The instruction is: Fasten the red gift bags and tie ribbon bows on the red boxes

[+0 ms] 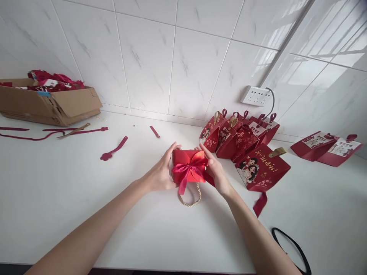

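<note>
One red box [189, 166] (ribboned); maroon boxes [262, 168] crowd right; carton [76, 102] far left

Head-worn camera: directed forward and down from 6 o'clock across the white tabletop [137, 233]. The left hand [164, 172] and right hand [218, 173] register at close range, mid-frame; the marble-patterned tile wall [149, 57] stands farther off, at 12 o'clock.

The left hand [164, 173] and right hand [217, 173] hold a red bow-tied box [183, 157] between them; red bags [244, 144] cluster near the wall [149, 65].
</note>
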The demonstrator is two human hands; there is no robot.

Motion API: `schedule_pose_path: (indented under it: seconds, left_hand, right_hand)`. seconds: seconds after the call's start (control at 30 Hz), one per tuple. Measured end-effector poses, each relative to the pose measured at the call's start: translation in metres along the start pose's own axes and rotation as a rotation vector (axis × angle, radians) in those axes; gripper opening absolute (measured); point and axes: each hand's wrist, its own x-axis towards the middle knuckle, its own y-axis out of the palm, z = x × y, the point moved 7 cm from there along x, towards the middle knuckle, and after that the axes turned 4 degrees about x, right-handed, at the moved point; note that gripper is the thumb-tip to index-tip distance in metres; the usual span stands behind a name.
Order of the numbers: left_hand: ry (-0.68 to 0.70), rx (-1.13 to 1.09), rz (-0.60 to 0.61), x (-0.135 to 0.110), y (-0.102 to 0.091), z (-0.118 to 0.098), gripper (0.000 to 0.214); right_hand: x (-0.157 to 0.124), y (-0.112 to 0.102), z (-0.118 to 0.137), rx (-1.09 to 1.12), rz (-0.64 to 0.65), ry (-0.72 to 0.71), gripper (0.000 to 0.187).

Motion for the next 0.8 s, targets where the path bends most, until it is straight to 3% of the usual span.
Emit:
schedule_pose_path:
  seconds: [0.1,0.23,0.33,0.5,0.6,0.8]
  left_hand:
    - [-0.016,0.046,-0.025,0.002,-0.001,-0.001,0.097]
    - [0.010,0.063,-0.048,0.005,-0.007,-0.003,0.089]
    - [-0.021,0.031,0.000,0.004,-0.009,0.003,0.094]
    - [-0.084,0.041,0.100,0.000,-0.014,0.010,0.106]
    - [-0.083,0.053,0.144,0.000,-0.017,0.009,0.096]
    - [-0.119,0.114,0.020,0.003,-0.017,0.009,0.077]
  right_hand:
    - [-0.002,0.000,0.010,-0.021,-0.032,-0.126,0.061]
    - [-0.004,0.006,0.020,-0.013,-0.041,-0.239,0.024]
    - [-0.002,0.006,0.019,0.022,-0.042,-0.211,0.022]
    - [0.002,-0.008,0.013,-0.059,-0.171,-0.134,0.016]
    - [0.002,-0.012,0.012,-0.087,-0.190,-0.104,0.023]
    - [0.003,-0.014,0.008,0.086,-0.173,-0.026,0.025]
